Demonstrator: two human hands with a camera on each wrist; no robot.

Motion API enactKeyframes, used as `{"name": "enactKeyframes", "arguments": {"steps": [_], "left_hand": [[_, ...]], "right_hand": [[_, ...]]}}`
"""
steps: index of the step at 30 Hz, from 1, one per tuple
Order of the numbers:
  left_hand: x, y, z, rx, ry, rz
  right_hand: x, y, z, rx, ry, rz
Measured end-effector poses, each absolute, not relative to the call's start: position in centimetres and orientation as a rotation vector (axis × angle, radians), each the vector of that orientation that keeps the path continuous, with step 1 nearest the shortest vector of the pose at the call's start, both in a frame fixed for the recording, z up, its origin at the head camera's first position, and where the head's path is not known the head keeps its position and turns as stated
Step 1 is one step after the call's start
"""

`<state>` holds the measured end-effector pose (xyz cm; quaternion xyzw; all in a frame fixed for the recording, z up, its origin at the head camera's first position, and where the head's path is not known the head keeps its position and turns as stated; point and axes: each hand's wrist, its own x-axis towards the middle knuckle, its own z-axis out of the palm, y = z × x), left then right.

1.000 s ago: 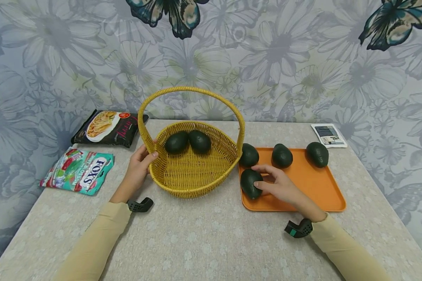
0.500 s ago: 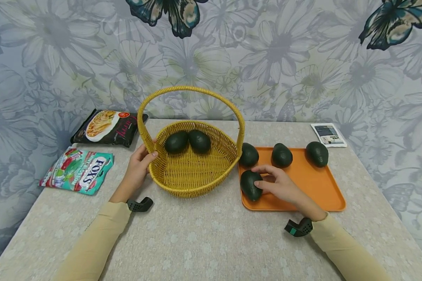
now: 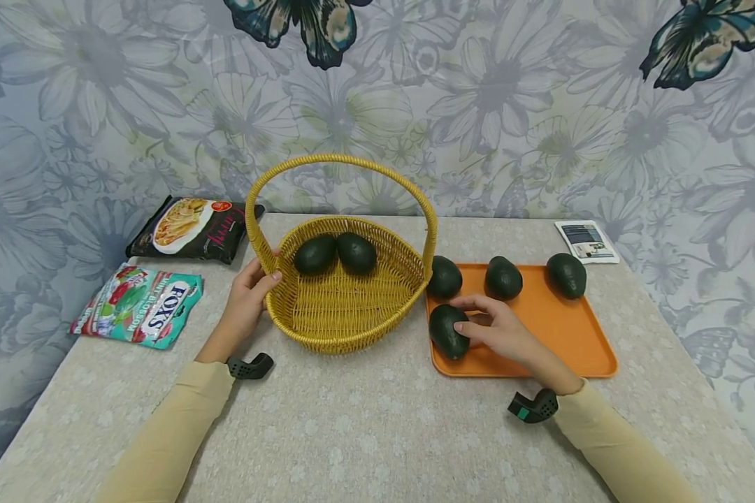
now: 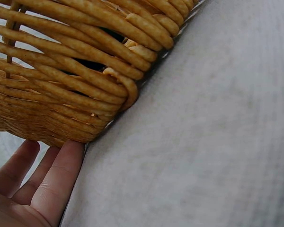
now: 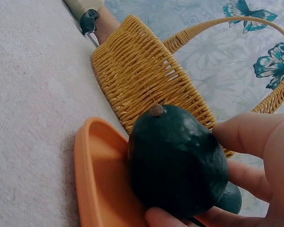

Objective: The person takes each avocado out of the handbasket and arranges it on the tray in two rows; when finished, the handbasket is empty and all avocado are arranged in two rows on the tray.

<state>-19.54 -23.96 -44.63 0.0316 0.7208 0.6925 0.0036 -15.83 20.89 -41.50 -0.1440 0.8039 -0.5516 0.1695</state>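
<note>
A yellow wicker basket (image 3: 342, 318) with a tall handle stands mid-table, two dark green avocados (image 3: 315, 254) lying at its back. My left hand (image 3: 245, 297) holds the basket's left side where the handle meets the rim, thumb over the rim and fingers against the outer weave (image 4: 47, 101). On the left end of an orange tray (image 3: 547, 342), my right hand (image 3: 500, 328) grips a dark avocado (image 3: 447, 332) between thumb and fingers. In the right wrist view that avocado (image 5: 175, 158) shows its stem end, close above the tray rim; whether it touches the tray I cannot tell.
Three more avocados sit along the tray's back: one near the basket (image 3: 445, 278), one mid-way (image 3: 503, 278), one at the right corner (image 3: 566, 275). A black food packet (image 3: 191, 229) and a teal FOX'S candy bag (image 3: 141, 305) lie left. A white printed packet (image 3: 586, 242) lies back right.
</note>
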Motion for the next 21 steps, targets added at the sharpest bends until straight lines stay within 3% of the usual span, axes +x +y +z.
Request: {"name": "enactKeyframes", "arguments": {"steps": [21], "left_hand": [[-19.6, -24.1, -44.8, 0.113, 2.24, 2.213]], "right_hand": [[-16.3, 22.6, -38.9, -0.459, 2.36, -1.624]]}}
